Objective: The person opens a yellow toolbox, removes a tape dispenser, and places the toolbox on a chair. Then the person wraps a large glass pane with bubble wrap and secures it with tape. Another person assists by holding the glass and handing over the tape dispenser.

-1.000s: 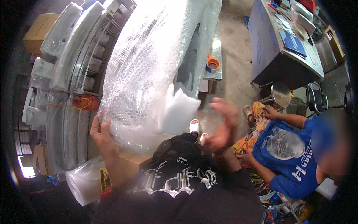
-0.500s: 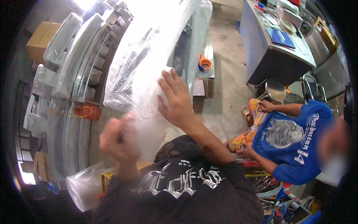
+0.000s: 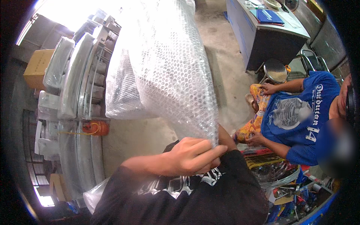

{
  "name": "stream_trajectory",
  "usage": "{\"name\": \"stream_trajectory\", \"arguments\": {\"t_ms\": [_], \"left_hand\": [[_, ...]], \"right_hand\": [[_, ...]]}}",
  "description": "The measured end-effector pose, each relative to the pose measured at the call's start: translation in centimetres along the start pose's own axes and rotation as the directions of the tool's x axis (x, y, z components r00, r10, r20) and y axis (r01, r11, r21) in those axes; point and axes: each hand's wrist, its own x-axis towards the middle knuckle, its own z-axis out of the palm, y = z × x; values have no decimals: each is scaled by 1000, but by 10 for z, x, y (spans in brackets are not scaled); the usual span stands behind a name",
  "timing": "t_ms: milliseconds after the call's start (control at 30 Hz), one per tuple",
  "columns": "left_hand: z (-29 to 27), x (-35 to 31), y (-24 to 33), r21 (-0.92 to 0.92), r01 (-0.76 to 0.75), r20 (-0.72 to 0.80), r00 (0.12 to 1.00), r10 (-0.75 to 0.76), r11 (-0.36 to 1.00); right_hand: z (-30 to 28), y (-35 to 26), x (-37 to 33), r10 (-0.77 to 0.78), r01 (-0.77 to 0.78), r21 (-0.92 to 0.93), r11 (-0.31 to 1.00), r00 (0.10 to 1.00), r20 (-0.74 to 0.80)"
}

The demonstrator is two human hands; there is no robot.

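A large sheet of clear bubble wrap (image 3: 176,67) covers a long bulky item in front of me and tapers down toward my chest. My left hand (image 3: 197,155) reaches across my body to the right, its fingers closed in a pinch on the lower corner of the sheet. Of my right arm, only a piece of forearm (image 3: 227,138) shows beside the sheet's edge. The right hand itself is hidden behind the bubble wrap, so its fingers cannot be seen.
Long plastic-wrapped pieces (image 3: 77,78) fill a rack on the left, near a cardboard box (image 3: 38,68) and an orange coiled item (image 3: 95,128). At right, a person in a blue shirt (image 3: 292,112) sits by a desk (image 3: 243,33), a stool (image 3: 275,71) and cluttered wires (image 3: 277,174).
My left hand has moved right across my body with the bubble wrap's corner. The sheet now spreads over the bench and orange tape. My right hand has gone from on top to out of sight.
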Motion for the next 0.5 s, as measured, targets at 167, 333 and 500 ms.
{"name": "stream_trajectory", "arguments": {"t_ms": [167,333,500], "left_hand": [[-9,-10,12,-64,-14,-7,1000,14,998],[38,14,-8,74,-73,94,993,66,995],[28,24,-11,27,117,334,935,-119,993]], "right_hand": [[-5,2,-9,79,-79,76,994,997,3],[-4,-2,-27,138,-140,107,984,990,25],[-6,-4,-39,165,-165,122,979,986,10]]}}
